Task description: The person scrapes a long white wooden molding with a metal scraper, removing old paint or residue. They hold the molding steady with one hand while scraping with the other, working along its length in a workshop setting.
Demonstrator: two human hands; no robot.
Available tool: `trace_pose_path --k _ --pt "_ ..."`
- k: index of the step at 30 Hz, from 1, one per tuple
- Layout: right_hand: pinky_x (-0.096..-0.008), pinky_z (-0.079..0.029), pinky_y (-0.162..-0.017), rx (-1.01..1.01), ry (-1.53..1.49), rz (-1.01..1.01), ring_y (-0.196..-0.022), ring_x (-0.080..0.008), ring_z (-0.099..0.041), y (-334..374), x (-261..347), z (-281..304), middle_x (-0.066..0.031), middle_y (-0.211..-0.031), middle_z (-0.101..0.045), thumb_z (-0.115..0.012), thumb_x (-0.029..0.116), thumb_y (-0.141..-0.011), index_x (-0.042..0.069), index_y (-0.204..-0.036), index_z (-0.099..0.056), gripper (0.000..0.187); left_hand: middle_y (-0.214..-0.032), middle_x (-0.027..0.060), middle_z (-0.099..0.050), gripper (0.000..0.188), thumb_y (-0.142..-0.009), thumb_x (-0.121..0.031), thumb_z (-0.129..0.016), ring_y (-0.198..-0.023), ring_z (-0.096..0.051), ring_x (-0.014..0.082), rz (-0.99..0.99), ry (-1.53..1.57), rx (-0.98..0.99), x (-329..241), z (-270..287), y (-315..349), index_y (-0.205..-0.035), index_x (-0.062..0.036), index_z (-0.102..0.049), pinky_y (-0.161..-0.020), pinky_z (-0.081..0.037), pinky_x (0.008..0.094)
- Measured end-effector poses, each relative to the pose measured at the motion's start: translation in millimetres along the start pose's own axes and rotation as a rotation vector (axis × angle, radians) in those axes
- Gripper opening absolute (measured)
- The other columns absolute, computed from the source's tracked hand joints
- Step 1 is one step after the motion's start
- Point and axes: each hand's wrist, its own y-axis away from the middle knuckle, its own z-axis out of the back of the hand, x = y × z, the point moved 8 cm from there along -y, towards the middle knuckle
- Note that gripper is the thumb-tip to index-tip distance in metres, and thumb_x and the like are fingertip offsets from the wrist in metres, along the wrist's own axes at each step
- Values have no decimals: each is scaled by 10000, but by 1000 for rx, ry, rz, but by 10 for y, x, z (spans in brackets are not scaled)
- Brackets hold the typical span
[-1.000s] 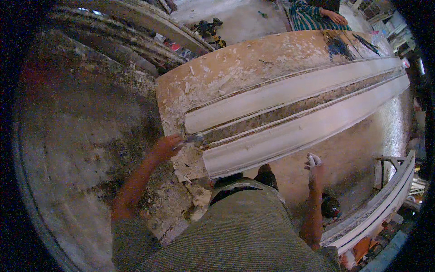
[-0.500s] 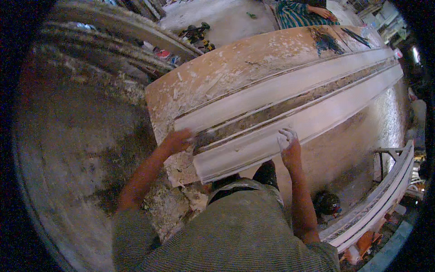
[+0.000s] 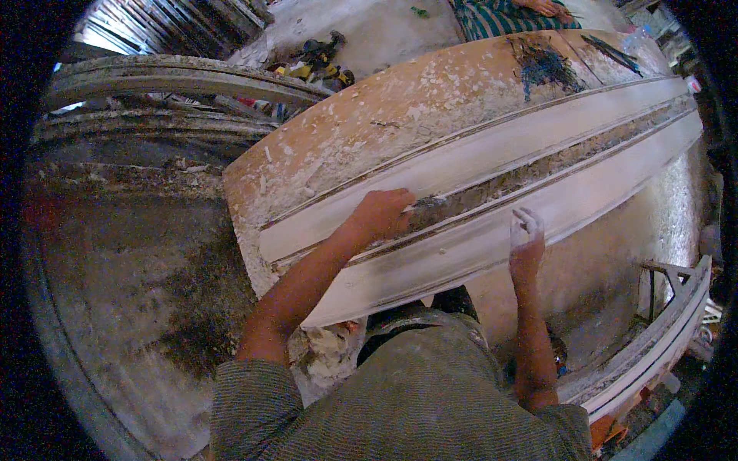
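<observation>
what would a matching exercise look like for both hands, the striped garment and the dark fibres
1. left hand
2. right hand
3. striped garment
4. dark tangled fibres

A. teal and dark
B. on the table, beyond the white mouldings
C. gripping a bladed tool
D. smeared white

Pairs: 1-C; 2-D; 3-A; 4-B

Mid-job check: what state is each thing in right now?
Tool: held, partly hidden, blurred
Left hand: closed around it
Right hand: loosely curled, whitened, nothing visibly held
Far strip: white, lying lengthwise
Near strip: white, lying alongside
Table: strewn with pale flakes
Dark strands: tangled
</observation>
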Motion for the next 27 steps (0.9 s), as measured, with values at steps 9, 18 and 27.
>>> trace_pose_path --k 9,18,27 --pt "-330 -501 -905 -37 -305 -207 -1111 -222 -599 -231 -528 230 -123 -1195 -622 -605 113 -960 36 -1110 -697 192 -1014 145 -713 412 -971 -299 -604 -923 -650 279 557 367 16 1256 -22 2155 -1286 -33 -609 -862 -509 425" --pt "-343 -498 -919 67 -186 -256 -1117 -230 -601 327 -101 136 -122 -1222 -618 -615 156 -959 42 -1130 -695 221 -968 236 -691 337 -860 -303 -612 -933 -657 433 151 52 -148 -258 -894 -1252 -979 8 -668 -862 -532 507" --pt "-340 -528 -863 31 14 -205 -1073 -241 -615 657 68 378 -124 -1202 -628 -616 104 -944 55 -1094 -698 178 -1048 208 -691 469 -925 -496 -494 -966 -657 426 204 -26 -44 -93 -333 -430 -1115 -115 -692 -850 -511 548"
